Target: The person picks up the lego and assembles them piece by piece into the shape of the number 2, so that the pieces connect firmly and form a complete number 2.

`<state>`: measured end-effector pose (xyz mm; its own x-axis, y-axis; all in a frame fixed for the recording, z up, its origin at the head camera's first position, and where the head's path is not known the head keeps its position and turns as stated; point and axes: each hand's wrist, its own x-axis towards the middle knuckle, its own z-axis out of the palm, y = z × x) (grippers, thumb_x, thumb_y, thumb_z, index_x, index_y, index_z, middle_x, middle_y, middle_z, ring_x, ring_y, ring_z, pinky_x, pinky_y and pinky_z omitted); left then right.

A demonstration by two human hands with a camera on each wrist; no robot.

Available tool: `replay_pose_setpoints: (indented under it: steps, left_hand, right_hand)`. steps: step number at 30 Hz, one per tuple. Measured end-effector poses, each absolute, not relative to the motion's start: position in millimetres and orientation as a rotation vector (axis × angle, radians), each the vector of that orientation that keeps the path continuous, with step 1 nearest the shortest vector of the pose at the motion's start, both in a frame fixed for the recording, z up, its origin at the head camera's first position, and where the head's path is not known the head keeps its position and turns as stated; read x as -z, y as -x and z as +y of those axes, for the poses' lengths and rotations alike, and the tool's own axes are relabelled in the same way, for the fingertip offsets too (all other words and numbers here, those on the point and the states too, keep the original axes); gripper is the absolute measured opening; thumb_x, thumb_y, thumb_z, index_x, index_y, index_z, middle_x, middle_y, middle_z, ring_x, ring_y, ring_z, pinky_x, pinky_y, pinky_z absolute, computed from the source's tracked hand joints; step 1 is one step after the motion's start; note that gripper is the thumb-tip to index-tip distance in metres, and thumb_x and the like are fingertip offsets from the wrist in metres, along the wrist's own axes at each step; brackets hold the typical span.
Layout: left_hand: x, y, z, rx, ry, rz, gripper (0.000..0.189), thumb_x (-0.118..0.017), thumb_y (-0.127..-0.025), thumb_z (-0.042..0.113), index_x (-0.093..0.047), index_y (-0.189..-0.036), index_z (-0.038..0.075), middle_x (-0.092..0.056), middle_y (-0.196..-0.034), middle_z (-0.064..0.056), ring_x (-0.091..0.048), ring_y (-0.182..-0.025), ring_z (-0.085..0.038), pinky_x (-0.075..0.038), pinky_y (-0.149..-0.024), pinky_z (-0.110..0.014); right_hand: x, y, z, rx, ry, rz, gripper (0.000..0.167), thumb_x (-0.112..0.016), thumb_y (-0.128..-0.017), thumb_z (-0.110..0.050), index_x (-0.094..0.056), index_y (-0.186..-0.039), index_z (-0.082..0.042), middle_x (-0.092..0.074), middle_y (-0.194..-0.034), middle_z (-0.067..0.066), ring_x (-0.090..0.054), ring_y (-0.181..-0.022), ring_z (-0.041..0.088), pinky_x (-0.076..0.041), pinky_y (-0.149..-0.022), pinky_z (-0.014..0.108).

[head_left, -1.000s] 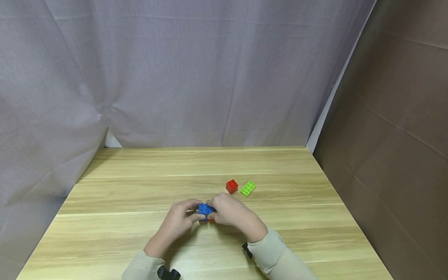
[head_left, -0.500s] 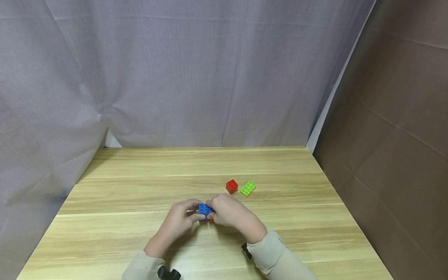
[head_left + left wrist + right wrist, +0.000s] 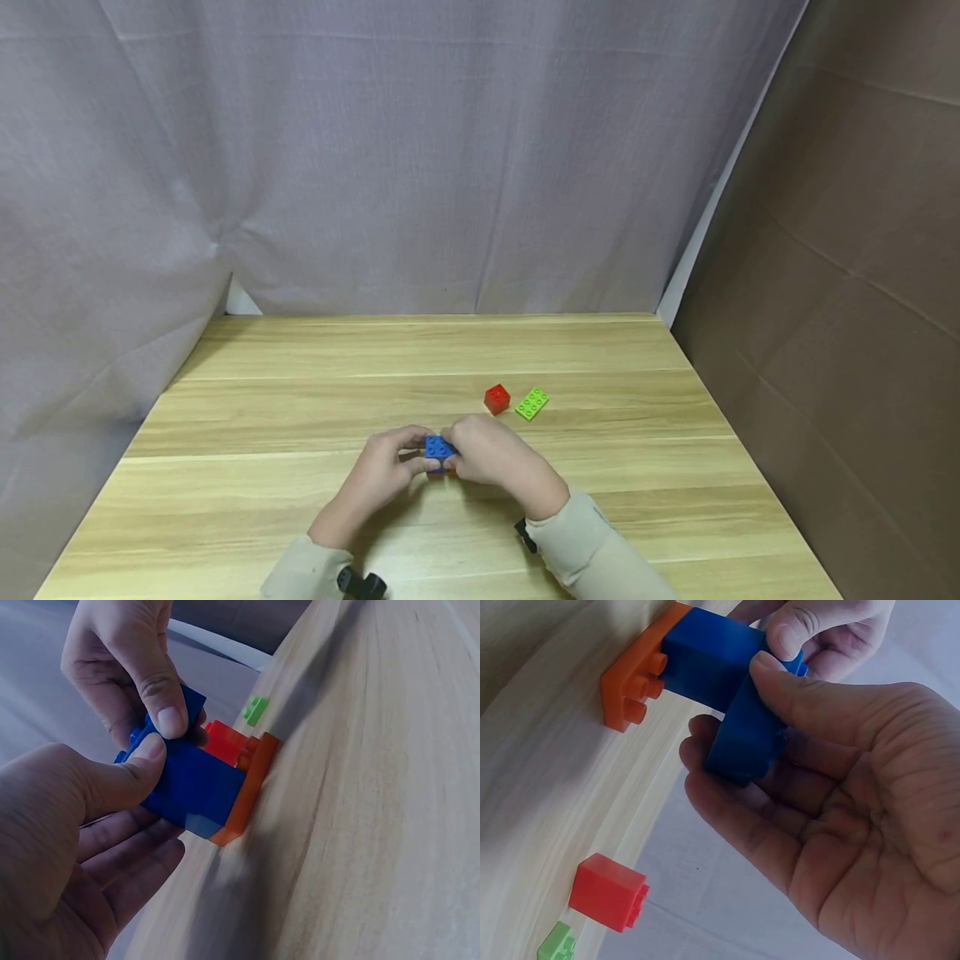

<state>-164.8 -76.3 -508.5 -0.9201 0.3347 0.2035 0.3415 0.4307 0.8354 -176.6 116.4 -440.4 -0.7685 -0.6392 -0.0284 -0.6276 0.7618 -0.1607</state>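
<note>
Red block (image 3: 497,400) and green block (image 3: 532,404) lie beyond; your left hand (image 3: 381,471) and right hand (image 3: 489,452) still pinch blue blocks (image 3: 437,447).

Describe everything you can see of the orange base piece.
The orange base piece is a flat, plastic-looking plate with round studs on top. A blue brick covers one end; studs at the other are bare. It appears to lie flat on the wooden table. Nothing else visibly touches it, though part is hidden.
</note>
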Motion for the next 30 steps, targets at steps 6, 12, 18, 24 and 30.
replay_pose_setpoints:
  steps: [6, 12, 18, 24, 30]
  left_hand:
    - [509.7, 165.0, -76.8, 1.582, 0.614, -2.649, 0.033, -0.082, -0.083, 0.016, -0.071, -0.114, 0.015, -0.074, -0.106, 0.000, -0.070, -0.101, -0.017, -0.057, -0.091, -0.031]
    - [510.9, 165.4, -76.7, 1.586, 0.610, -2.635, 0.032, -0.083, -0.083, 0.016, -0.071, -0.113, 0.016, -0.074, -0.104, 0.002, -0.070, -0.100, -0.017, -0.057, -0.091, -0.031]
    - [511.0, 165.2, -77.3, 1.602, 0.601, -2.629, 0.033, -0.083, -0.082, 0.016, -0.072, -0.113, 0.017, -0.074, -0.104, 0.003, -0.070, -0.101, -0.016, -0.057, -0.091, -0.030]
    - [511.3, 165.4, -78.1, 1.602, 0.596, -2.628, 0.034, -0.084, -0.082, 0.017, -0.072, -0.113, 0.018, -0.075, -0.104, 0.003, -0.070, -0.101, -0.016, -0.057, -0.091, -0.029]
    - [512.1, 166.0, -77.6, 1.582, 0.608, -2.631, 0.035, -0.085, -0.081, 0.018, -0.072, -0.114, 0.018, -0.075, -0.106, 0.003, -0.071, -0.101, -0.016, -0.056, -0.091, -0.030]
  right_hand:
    - [438.7, 174.7, 113.4, 0.209, 1.013, 2.899, 0.013, -0.079, -0.081, -0.011, -0.067, -0.080, -0.014, -0.050, -0.065, -0.010, -0.046, -0.058, 0.008, -0.041, -0.055, 0.021]
    - [436.1, 174.5, 112.7, 0.188, 1.013, 2.903, 0.013, -0.081, -0.082, -0.014, -0.068, -0.080, -0.013, -0.053, -0.065, -0.009, -0.047, -0.059, 0.008, -0.041, -0.054, 0.022]
    - [436.6, 177.3, 114.4, 0.237, 0.988, 2.860, 0.014, -0.081, -0.084, -0.017, -0.068, -0.082, -0.014, -0.054, -0.066, -0.010, -0.048, -0.060, 0.007, -0.042, -0.054, 0.020]
    - [437.2, 181.1, 118.2, 0.262, 1.020, 2.824, 0.016, -0.080, -0.086, -0.022, -0.066, -0.082, -0.016, -0.053, -0.066, -0.011, -0.047, -0.060, 0.006, -0.041, -0.055, 0.020]
    - [440.0, 182.8, 124.5, 0.314, 1.059, 2.797, 0.014, -0.078, -0.089, -0.024, -0.069, -0.090, -0.014, -0.056, -0.070, -0.011, -0.048, -0.061, 0.005, -0.042, -0.055, 0.019]
